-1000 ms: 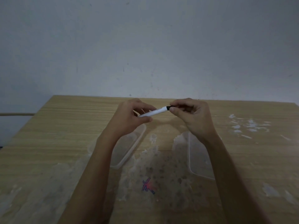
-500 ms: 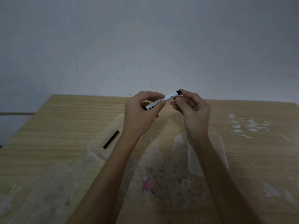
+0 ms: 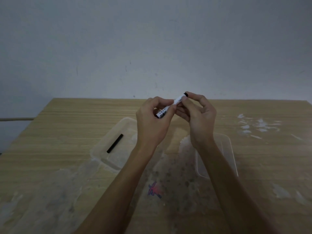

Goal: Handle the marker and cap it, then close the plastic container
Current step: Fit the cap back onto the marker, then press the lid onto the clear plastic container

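Both hands hold a white marker [image 3: 170, 106] with black ends up above the wooden table [image 3: 67, 125], tilted up to the right. My left hand [image 3: 152, 122] grips its lower end. The fingertips of my right hand [image 3: 197, 115] pinch its upper black end. Below my left hand a clear plastic container [image 3: 108, 149] lies open on the table, with a thin black stick-like piece [image 3: 114, 143] inside it. A clear lid [image 3: 226, 149] lies flat under my right forearm, which partly hides it.
The tabletop has worn white patches in the middle and at the far right [image 3: 256, 125], and a red and blue scribble [image 3: 154, 190] near the front. A grey wall stands behind the table's far edge.
Both hands lifted the marker from low over the table and tilted it up to the right. That uncovered the container with the black piece. Over the last half second little has moved.
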